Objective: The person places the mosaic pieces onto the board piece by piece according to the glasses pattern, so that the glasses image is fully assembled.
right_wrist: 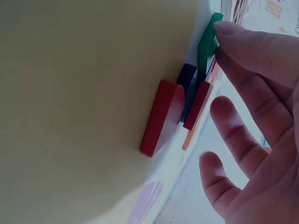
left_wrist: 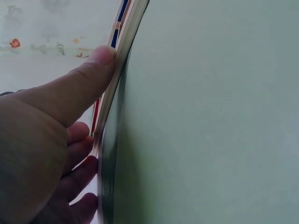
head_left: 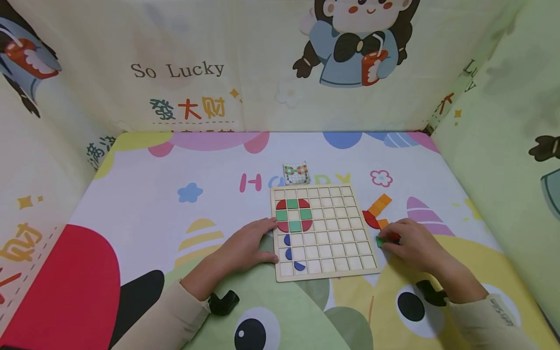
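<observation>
A wooden grid board (head_left: 345,238) lies flat on the printed cloth. Along its left edge rests my left hand (head_left: 245,245), thumb and fingertips spread apart and touching the rim; in the left wrist view the thumb (left_wrist: 88,77) presses the board's side. Set in the grid are a ring of green squares (head_left: 292,204) and red quarter-rounds (head_left: 307,225), and below it several blue pieces (head_left: 288,253). Right of the board, my right hand (head_left: 413,245) pinches a green tile (right_wrist: 208,44) between thumb and forefinger. Its other fingers stay apart, near red pieces (right_wrist: 161,119) and a dark blue piece (right_wrist: 188,74).
Several orange tiles (head_left: 379,205) and a red piece (head_left: 371,219) lie beyond my right hand. A small pattern card (head_left: 296,173) sits behind the board. Cloth walls (head_left: 262,63) enclose the back and sides.
</observation>
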Action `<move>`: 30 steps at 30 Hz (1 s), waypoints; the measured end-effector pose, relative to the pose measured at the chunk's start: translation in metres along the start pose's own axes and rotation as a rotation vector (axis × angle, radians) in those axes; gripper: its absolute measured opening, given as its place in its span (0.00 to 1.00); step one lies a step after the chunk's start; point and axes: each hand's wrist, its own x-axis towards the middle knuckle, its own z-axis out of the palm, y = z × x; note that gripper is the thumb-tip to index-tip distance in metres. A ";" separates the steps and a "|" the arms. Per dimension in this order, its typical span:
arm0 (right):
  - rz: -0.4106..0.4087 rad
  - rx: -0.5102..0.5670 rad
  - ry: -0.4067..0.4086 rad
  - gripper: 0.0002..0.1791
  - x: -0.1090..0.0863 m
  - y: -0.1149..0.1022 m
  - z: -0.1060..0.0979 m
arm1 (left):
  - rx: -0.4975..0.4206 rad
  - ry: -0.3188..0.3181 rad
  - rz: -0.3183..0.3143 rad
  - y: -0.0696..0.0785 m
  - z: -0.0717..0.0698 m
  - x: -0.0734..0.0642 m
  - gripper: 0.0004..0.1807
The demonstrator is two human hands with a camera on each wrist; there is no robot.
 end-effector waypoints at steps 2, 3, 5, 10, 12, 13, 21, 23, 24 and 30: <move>-0.003 0.002 0.002 0.09 0.001 -0.001 0.000 | 0.000 -0.002 -0.004 0.000 0.000 0.000 0.44; -0.004 0.001 -0.002 0.10 0.002 -0.002 0.000 | 0.000 -0.003 -0.007 0.001 0.000 0.000 0.44; -0.010 -0.001 -0.009 0.10 0.003 -0.003 0.000 | 0.003 -0.005 -0.012 0.001 0.000 0.000 0.45; -0.023 -0.003 -0.029 0.10 0.008 -0.005 -0.001 | 0.013 -0.009 -0.018 0.001 0.000 0.000 0.44; -0.024 -0.001 -0.034 0.10 0.009 -0.005 -0.001 | 0.014 -0.009 -0.017 0.001 0.000 0.000 0.44; -0.023 -0.001 -0.035 0.10 0.010 -0.006 -0.001 | 0.014 -0.009 -0.015 0.001 0.000 0.000 0.44; 0.016 -0.055 -0.058 0.12 0.013 -0.009 -0.006 | 0.012 -0.011 -0.015 0.002 0.000 0.001 0.44; 0.014 -0.057 -0.066 0.11 0.013 -0.009 -0.007 | 0.014 -0.013 -0.016 0.002 0.000 0.001 0.44; 0.010 -0.055 -0.066 0.11 0.013 -0.009 -0.007 | 0.014 -0.013 -0.015 0.001 0.001 0.001 0.44; -0.038 -0.053 -0.027 0.11 0.015 -0.007 -0.003 | 0.023 -0.006 -0.012 0.002 0.000 0.001 0.44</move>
